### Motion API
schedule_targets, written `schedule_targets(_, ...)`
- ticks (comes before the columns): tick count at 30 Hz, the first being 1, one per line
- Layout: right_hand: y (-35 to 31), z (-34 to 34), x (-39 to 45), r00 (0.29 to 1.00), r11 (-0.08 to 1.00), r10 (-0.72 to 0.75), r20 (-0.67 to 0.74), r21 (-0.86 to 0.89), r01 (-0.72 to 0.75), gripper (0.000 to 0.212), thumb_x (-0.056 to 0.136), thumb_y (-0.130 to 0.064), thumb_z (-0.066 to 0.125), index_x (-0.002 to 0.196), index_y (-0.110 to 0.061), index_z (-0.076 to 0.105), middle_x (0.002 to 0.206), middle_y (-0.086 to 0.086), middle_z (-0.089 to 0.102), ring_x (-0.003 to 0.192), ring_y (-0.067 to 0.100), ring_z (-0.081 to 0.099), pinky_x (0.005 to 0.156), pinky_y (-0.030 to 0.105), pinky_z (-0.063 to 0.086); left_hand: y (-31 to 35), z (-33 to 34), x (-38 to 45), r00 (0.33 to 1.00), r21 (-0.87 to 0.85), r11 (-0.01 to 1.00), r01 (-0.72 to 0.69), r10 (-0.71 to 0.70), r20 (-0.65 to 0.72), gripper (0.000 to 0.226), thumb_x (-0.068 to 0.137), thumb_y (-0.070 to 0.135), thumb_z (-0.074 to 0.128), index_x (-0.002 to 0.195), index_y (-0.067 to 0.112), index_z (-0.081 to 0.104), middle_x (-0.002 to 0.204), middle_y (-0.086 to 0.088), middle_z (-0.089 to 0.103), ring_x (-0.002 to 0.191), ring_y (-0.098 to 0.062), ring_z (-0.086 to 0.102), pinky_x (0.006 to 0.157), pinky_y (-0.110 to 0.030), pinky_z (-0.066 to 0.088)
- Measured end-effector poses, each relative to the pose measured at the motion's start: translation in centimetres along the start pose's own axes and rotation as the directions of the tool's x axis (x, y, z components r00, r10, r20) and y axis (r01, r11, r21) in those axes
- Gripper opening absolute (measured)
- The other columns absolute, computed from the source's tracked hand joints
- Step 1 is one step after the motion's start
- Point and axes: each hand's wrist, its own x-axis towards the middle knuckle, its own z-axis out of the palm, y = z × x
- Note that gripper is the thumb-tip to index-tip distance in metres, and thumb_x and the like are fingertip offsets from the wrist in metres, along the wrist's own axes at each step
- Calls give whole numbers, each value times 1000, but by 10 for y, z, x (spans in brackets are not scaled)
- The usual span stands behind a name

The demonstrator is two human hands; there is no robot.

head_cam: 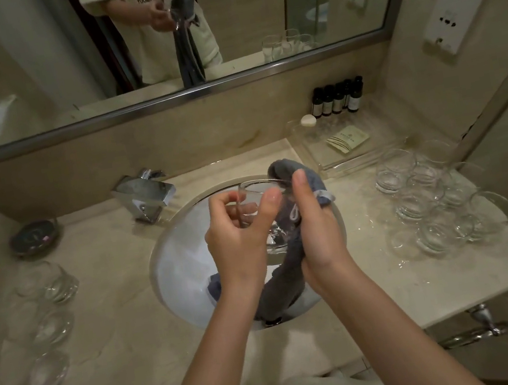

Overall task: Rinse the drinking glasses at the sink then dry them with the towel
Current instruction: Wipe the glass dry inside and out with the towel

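Observation:
Over the round white sink my left hand grips a clear drinking glass, fingers curled round its side. My right hand holds a grey towel bunched against the glass's right side. The towel's tail hangs down into the basin. Three clear glasses stand in a row on the counter to the left. Several more glasses are clustered on the counter to the right.
A chrome faucet sits behind the sink at left, with a dark soap dish further left. A clear tray with a packet, and small dark bottles, stand at back right. A mirror spans the wall.

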Motion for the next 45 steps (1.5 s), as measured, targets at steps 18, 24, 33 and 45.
schedule_targets(18,-5,6,-4,990,988,-140,14,-65,141,30,94,-47,39,99,-33,66,86,-25,71,81,-8,66,76,17,50,9,2,4,984,-31,999,14,-8,176,61,57,66,66,102,29,50,81,6,72,74,-6,68,68,-21,52)
schedule_targets(24,-16,-2,-1,999,999,-1,41,-41,3,85,68,-74,48,125,-12,59,115,13,69,106,28,67,99,50,49,10,-16,25,854,-132,951,278,-182,487,44,60,65,64,81,26,72,82,-9,73,64,-20,67,63,-27,53)
schedule_targets(33,-7,-27,4,919,878,-104,381,-398,264,72,78,-74,51,94,-8,73,96,11,73,97,26,67,90,36,50,24,-45,52,610,155,813,561,-533,587,70,65,69,67,94,6,70,81,-19,71,63,-30,67,62,-33,56)
schedule_targets(45,3,-28,9,735,534,238,635,-718,447,19,85,-37,71,72,-25,63,59,-4,63,60,13,65,65,32,54,41,-36,60,645,625,777,72,-514,566,61,83,70,48,86,15,74,89,-9,74,88,-22,70,92,-34,50)
